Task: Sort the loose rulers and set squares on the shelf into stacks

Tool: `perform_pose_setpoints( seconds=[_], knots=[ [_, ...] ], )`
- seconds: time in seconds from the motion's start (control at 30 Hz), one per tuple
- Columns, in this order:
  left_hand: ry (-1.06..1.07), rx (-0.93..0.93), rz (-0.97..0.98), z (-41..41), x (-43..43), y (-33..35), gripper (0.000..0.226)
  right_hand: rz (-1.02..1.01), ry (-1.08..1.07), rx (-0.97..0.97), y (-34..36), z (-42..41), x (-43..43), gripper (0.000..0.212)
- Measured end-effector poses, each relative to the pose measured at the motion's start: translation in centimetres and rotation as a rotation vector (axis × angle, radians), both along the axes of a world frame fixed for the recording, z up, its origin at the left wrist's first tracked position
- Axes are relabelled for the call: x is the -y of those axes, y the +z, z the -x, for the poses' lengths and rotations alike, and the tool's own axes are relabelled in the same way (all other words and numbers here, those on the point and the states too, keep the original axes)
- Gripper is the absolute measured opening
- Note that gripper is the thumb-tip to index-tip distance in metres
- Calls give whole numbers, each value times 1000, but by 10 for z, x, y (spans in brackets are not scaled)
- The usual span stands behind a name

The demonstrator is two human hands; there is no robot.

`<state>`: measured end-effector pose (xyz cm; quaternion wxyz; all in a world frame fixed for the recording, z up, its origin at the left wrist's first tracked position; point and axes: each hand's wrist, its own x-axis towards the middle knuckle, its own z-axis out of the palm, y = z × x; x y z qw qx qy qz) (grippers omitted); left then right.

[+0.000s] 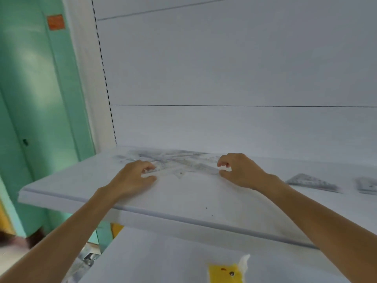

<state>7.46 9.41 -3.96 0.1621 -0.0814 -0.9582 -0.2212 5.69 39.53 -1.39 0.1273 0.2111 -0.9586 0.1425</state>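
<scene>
Loose pile (175, 160) lies on the shelf (183, 199). Our left hand (133, 177) pinches a clear ruler (163, 172). Our right hand (239, 172) curls at its other end, grip unclear. We judge: lift it level, both ends together, free of the pile.

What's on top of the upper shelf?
Tangled pile of clear rulers and set squares, left hand and right hand at its ends; a separate set square further right. Pile ends under the hands are hidden.

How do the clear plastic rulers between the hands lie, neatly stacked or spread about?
Spread about: the clear plastic rulers cross one another at odd angles in a loose heap on the white shelf.
</scene>
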Motion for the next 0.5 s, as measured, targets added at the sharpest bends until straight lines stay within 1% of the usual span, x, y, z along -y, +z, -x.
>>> perform_pose_setpoints(
  seconds=[0.07, 0.17, 0.23, 0.4, 0.5],
  knots=[
    [13, 35, 46, 2, 18, -2, 36, -24, -46, 36, -1, 12, 18, 31],
    [-21, 32, 14, 3, 29, -6, 39, -88, -124, 139, -9, 27, 38, 40],
    [-64, 24, 10, 5, 30, -6, 38, -139, -172, 141, -16, 34, 46, 39],
    [-121, -42, -29, 12, 37, -6, 37, -248, -237, -40, -20, 39, 57, 35],
    [-122, -78, -7, 14, 38, -4, 35, -441, -249, -152, -23, 34, 66, 33]
  ],
)
